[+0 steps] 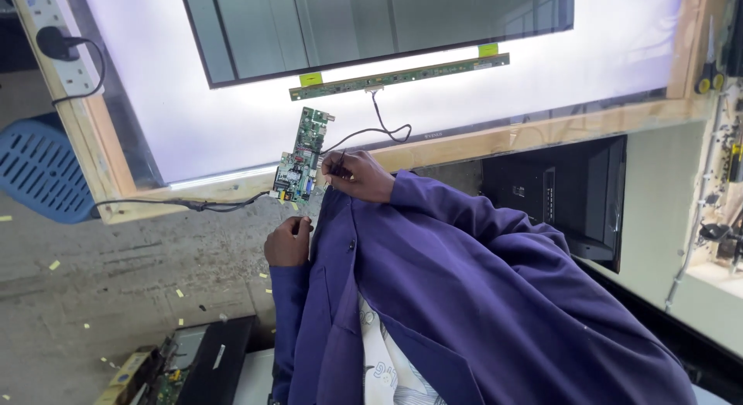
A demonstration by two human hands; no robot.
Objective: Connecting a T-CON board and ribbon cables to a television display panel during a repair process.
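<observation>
My right hand [354, 175] pinches the end of a black cable [381, 131] beside a small green circuit board [300, 161], which lies on the near edge of a lit white table surface [232, 118]. The cable loops up to a long thin strip board [398, 76] below a dark display panel [371, 25]. My left hand [288, 242] is lower, curled into a fist against the front edge of my purple jacket [480, 296]; nothing shows in it.
A wooden frame [542, 130] borders the lit surface. On its left rail sits a white power strip [58, 41] with a black plug. A blue slatted basket [39, 169] stands on the concrete floor, a black screen casing [573, 196] leans at right, and an opened device [178, 366] lies bottom left.
</observation>
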